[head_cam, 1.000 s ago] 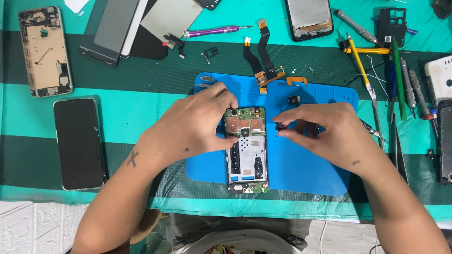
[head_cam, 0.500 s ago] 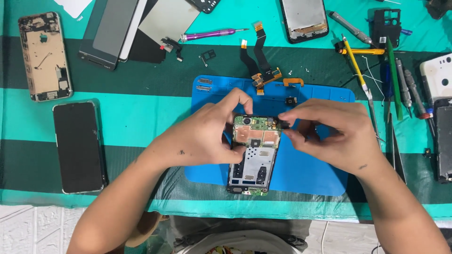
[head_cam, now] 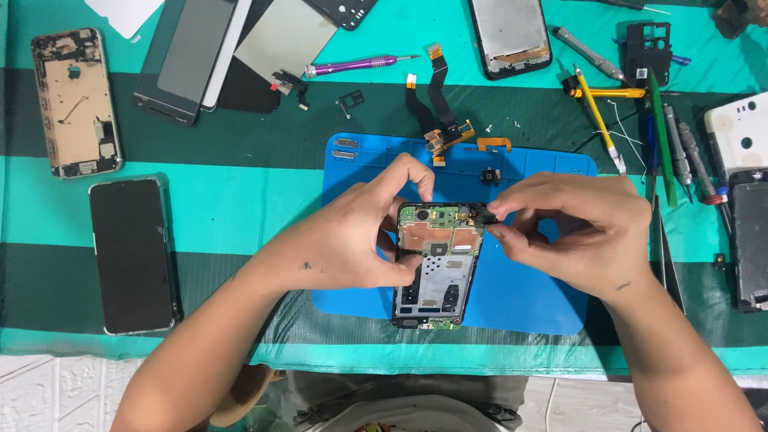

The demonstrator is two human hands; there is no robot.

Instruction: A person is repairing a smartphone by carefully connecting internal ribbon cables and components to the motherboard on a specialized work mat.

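Note:
An opened phone (head_cam: 438, 268) with its circuit board exposed lies on a blue work mat (head_cam: 528, 300). My left hand (head_cam: 352, 236) grips the phone's left edge, index fingertip on its top edge and thumb on the board. My right hand (head_cam: 572, 228) pinches a small dark part (head_cam: 483, 214) at the phone's top right corner.
A flex cable assembly (head_cam: 440, 120) lies at the mat's top edge. A black phone (head_cam: 132, 254) and a stripped gold phone frame (head_cam: 76, 102) lie at the left. Screens, a purple screwdriver (head_cam: 356, 64), a yellow tool (head_cam: 596, 112) and other tools sit along the back and right.
Both hands lifted the phone's top end slightly and shifted toward the top right corner; my right fingers closed tighter on the small dark part there.

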